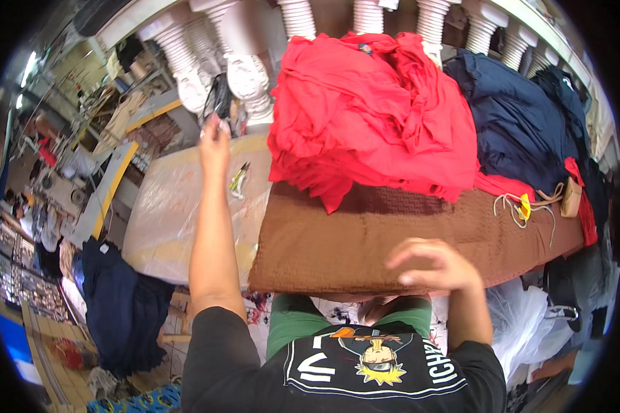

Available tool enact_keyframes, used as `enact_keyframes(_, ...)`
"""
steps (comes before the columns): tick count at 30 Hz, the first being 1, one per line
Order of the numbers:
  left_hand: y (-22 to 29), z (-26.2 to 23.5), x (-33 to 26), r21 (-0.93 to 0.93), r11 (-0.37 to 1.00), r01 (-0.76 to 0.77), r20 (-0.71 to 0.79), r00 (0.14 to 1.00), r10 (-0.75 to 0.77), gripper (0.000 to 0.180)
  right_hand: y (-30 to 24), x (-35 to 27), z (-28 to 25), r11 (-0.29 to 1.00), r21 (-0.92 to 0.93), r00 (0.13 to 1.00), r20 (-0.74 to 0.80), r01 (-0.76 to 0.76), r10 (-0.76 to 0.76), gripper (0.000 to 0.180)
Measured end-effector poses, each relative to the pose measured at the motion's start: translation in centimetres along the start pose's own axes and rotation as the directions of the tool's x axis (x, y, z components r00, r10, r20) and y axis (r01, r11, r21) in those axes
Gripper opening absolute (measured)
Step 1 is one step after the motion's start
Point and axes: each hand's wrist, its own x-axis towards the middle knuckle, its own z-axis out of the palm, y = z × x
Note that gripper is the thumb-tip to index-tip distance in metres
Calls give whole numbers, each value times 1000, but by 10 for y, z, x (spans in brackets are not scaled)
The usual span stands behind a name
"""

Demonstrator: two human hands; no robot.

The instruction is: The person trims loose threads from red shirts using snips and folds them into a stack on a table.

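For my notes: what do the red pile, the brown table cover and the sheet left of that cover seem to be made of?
Red pile: probably thin cloth, fairly matte, judging by its soft, draping folds.
Brown table cover: likely a matte textile, given its fine repeating texture.
Sheet: apparently clear plastic film, shiny, from its wrinkles and pale glare.

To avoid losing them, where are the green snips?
Head view, left of centre: the snips lie between your left forearm and the red fabric pile.
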Motion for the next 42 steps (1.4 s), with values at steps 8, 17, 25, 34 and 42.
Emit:
enact_keyframes(8,-101,10,-101,820,521,235,124,817,-563,36,63,17,25,964,-90,967,-72,-250,244,26)
enact_keyframes(17,60,2,-105,-266,833,485,113,874,-473,26,78,39,41,939,300,966,-136,-171,219,38)
enact_keyframes(25,214,87,-153,-299,937,-180,740,576,347,31,67,41,40,582,806,795,-419,103,439,44)
enact_keyframes(34,146,163,10,374,645,-667,714,650,258,70,87,86,-79,923,276,703,-711,267,10,20)
enact_keyframes(42,87,166,17,291,808,-512,635,735,238,47,118,112,-88,742,-432,631,-775,-512,-16,22)
